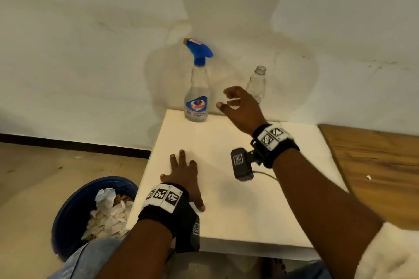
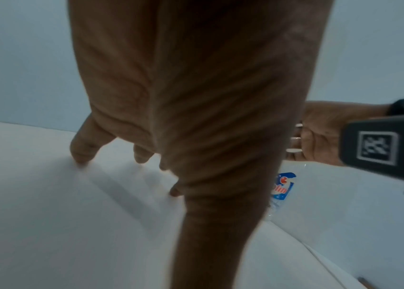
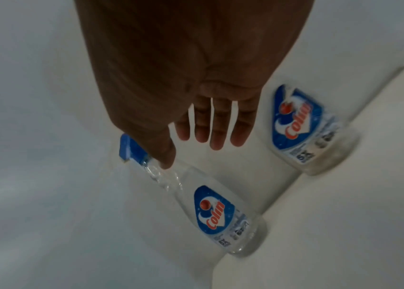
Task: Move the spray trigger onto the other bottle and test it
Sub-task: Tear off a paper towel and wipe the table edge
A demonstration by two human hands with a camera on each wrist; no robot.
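A clear bottle [image 1: 196,97] with a blue label stands at the far edge of the white table [image 1: 226,188], and the blue spray trigger [image 1: 199,48] is screwed on its neck. To its right stands a second clear bottle [image 1: 257,81] with an open neck. My right hand [image 1: 235,102] hovers in the air between the two bottles with fingers spread, touching neither. In the right wrist view the trigger bottle [image 3: 210,211] and the open bottle [image 3: 307,129] lie beyond the straight fingers [image 3: 215,127]. My left hand [image 1: 183,172] rests flat on the table near its left edge.
A blue bin [image 1: 74,210] full of crumpled paper sits on the floor left of the table. A wooden surface [image 1: 374,165] adjoins the table on the right. A pale wall [image 1: 90,41] rises directly behind the bottles.
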